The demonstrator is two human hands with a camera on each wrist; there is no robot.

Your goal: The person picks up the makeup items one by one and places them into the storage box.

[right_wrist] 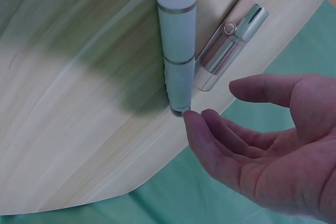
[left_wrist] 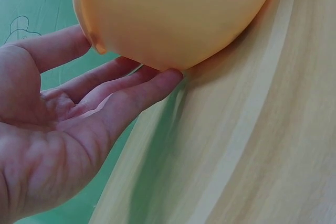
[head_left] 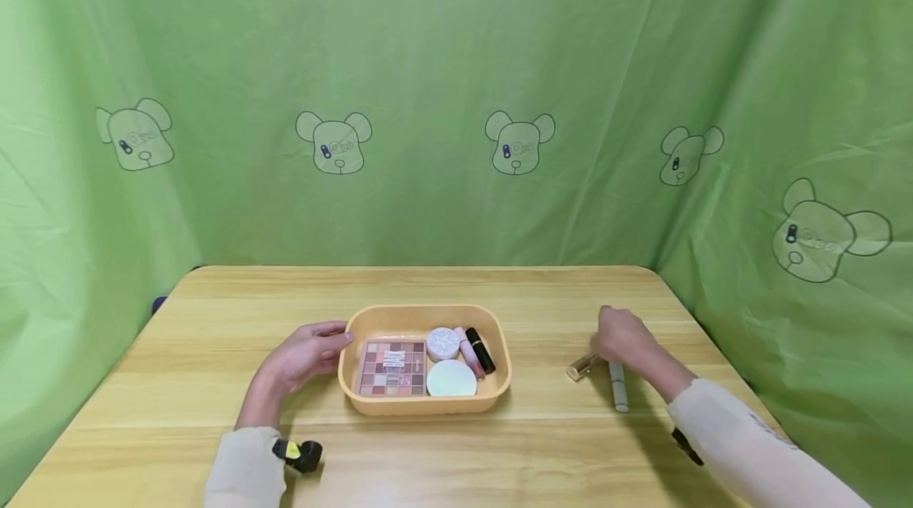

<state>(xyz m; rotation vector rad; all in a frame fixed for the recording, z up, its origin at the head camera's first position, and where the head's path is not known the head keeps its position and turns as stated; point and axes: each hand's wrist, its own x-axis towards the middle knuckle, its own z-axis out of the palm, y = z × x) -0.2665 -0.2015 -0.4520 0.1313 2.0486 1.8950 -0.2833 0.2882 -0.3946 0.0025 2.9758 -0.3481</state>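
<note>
My left hand (head_left: pixel 314 353) holds the left end of a yellow plastic basket (head_left: pixel 424 405), thumb at the rim and fingers against the lower outer wall in the left wrist view. Inside the basket lie an eyeshadow palette (head_left: pixel 391 369), a round star-marked case (head_left: pixel 443 344), a plain white round compact (head_left: pixel 452 379), a pink tube (head_left: pixel 468 352) and a black tube (head_left: pixel 481 350). Over on the right, my right hand (right_wrist: pixel 278 145) has loosely bent fingers apart from the thumb, nothing between them. Its fingertips are by the end of a white tube (right_wrist: pixel 178 51). A gold-and-clear cosmetic tube (right_wrist: pixel 231 40) lies beside it.
The items lie on a wooden table (head_left: pixel 456 460). A green curtain (head_left: pixel 428 199) with bear-head drawings hangs behind the table and along its sides. Bare wood separates the basket from the loose tubes.
</note>
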